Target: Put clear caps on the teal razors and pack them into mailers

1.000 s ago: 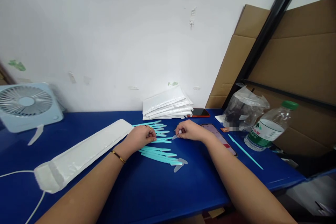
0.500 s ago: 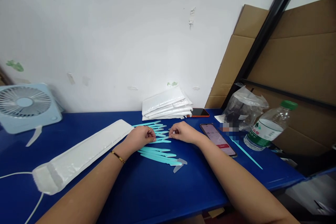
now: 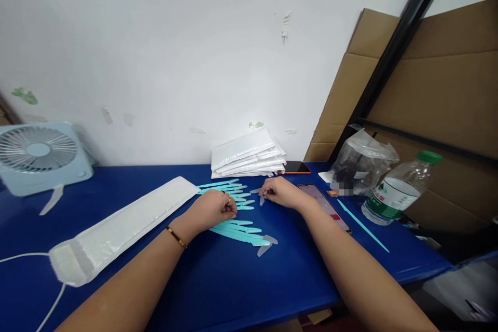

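Note:
Several thin turquoise blades (image 3: 233,232) lie fanned out on the blue table (image 3: 288,275), their tips toward the right. Over their left part rests my left hand (image 3: 218,206), fingers pinched on a turquoise blade. My right hand (image 3: 278,193) is just right of the blade tips, its fingers closed on a small translucent cover (image 3: 262,200). Another translucent piece lies close to those fingertips. Two more translucent covers (image 3: 264,250) sit by the lowest blades. To the left, a long white padded pouch (image 3: 128,225) reaches up to the blades.
White padded envelopes (image 3: 249,155) are stacked against the wall, beside a dark phone (image 3: 296,167). Another phone (image 3: 322,202) lies near my right forearm. Further right are a single turquoise blade (image 3: 363,225), a plastic bag (image 3: 361,158) and a bottle (image 3: 400,189). A fan (image 3: 42,158) stands left.
My right hand has moved right, away from the blade tips, with a translucent cover now visible at its fingers. My left hand has shifted slightly right and down.

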Motion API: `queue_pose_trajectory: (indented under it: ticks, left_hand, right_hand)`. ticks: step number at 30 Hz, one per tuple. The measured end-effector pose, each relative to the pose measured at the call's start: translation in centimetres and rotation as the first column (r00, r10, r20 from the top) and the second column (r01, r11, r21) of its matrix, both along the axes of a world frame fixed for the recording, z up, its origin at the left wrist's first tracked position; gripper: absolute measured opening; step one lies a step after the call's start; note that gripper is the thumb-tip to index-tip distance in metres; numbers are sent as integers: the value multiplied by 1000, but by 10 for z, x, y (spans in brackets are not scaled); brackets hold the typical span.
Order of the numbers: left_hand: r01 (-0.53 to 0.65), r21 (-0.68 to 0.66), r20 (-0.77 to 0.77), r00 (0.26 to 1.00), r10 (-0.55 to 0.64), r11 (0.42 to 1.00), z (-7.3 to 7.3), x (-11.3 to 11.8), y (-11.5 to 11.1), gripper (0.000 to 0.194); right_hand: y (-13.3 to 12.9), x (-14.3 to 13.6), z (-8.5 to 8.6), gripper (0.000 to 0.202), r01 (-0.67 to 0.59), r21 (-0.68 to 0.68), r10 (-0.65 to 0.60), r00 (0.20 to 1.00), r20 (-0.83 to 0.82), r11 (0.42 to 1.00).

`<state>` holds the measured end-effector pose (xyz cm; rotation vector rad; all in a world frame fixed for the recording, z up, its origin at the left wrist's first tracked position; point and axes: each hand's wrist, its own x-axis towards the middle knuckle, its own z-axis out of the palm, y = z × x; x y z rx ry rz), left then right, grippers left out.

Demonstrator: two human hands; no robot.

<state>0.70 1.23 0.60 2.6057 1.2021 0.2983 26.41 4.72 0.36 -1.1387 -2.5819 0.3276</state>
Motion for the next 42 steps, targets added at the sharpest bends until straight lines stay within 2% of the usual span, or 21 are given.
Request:
queue_pose_trajectory:
  ticks: [4,9,13,16,20,24,29,33,37,42]
  left_hand:
    - [-33,76,-20,999,35,997,3,0,0,16]
    - [-65,99,-63,995,71,993,3,-3,2,17]
    - [-90,61,-39,995,92,994,3,-2,1,16]
    - [-97,49,-18,995,98,994,2,-2,1,13]
    - [-101,32,1,995,102,994,2,-2,1,13]
    - [-93,37,1,996,93,995,2,-2,1,13]
    - [-90,37,2,996,90,995,1,-2,1,13]
    - [-97,32,6,995,97,995,1,-2,1,13]
    - [-106,23,-2,994,106,994,2,-2,0,14]
    - [-115,28,-14,993,115,993,3,-1,0,14]
  right_hand:
    - [1,1,-1,13,72,-63,-69,997,40,995]
    - [-1,-2,1,14,17,-12,-17,1000,-2,1000]
    - [-5,-1,7,13,-17,-131,19,1000,15,991]
    - [-8,2,10,12,11,-190,-9,1000,13,982]
    - [-8,3,10,18,32,-181,-35,999,-14,983]
    - [-8,0,8,12,18,-174,-14,1000,22,985]
    - [-10,-5,10,15,28,-109,-29,999,-12,994]
    - [-11,-6,9,10,1,-130,-3,1000,-15,991]
    - [-10,-7,7,12,0,-226,-15,998,-67,974]
    - [-9,-11,3,21,-36,-422,-13,994,-113,906]
